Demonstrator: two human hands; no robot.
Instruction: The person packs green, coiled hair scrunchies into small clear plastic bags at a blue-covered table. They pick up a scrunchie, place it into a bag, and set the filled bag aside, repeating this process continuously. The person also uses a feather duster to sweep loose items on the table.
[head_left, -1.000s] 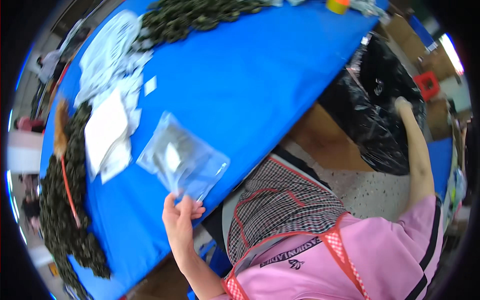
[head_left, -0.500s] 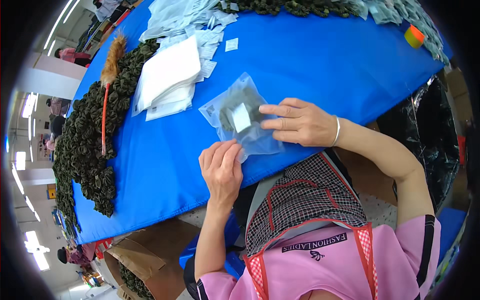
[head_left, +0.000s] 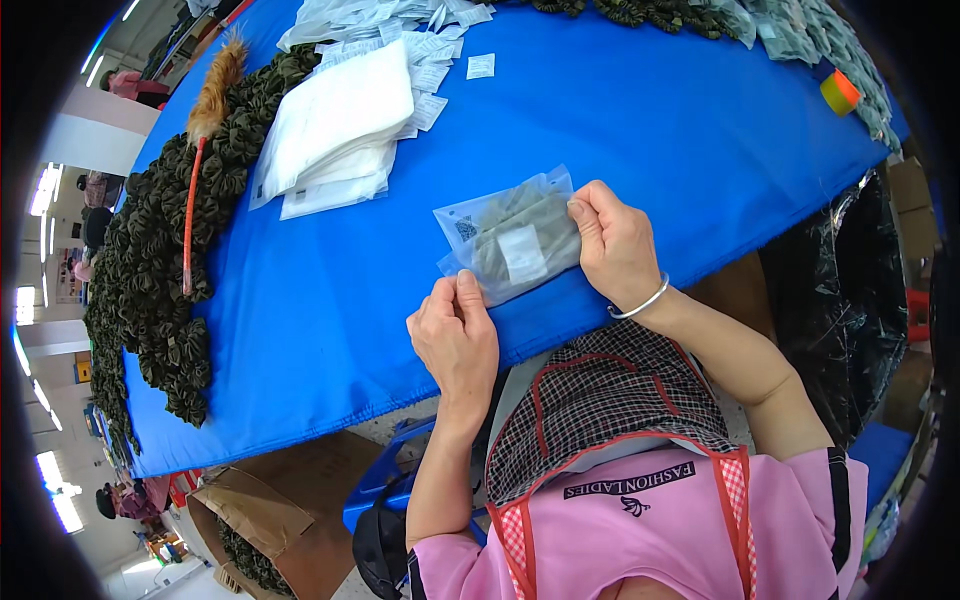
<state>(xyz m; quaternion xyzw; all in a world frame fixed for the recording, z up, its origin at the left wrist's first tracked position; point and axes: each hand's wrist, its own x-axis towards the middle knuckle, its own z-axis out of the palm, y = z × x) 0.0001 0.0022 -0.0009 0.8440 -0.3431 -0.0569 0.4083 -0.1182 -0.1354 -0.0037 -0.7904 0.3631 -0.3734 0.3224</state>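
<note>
A clear frosted plastic bag [head_left: 462, 222] with a dark green scrunchie [head_left: 495, 228] and a white label [head_left: 521, 252] inside is held up just above the table's near edge. My left hand [head_left: 455, 330] pinches its lower left corner between thumb and fingers. At the bag's right side my right hand [head_left: 615, 245] is closed, thumb on the front and the other fingers curled round behind. Beyond the bag, to the left, lies a stack of white empty bags [head_left: 345, 110] on top of small printed labels [head_left: 428, 112].
A long heap of dark green scrunchies [head_left: 165, 290] covers the left of the blue-covered table [head_left: 330, 340], with a red-handled feather duster [head_left: 192, 215] on it. Filled bags [head_left: 830, 60] and an orange-yellow tape roll [head_left: 839, 92] lie at far right. A cardboard box [head_left: 290, 510] stands below.
My right hand has gone from lying flat-fingered on the bag to gripping its right side. The bag is now lifted and turned, its flap folded over. My left hand still pinches the corner.
</note>
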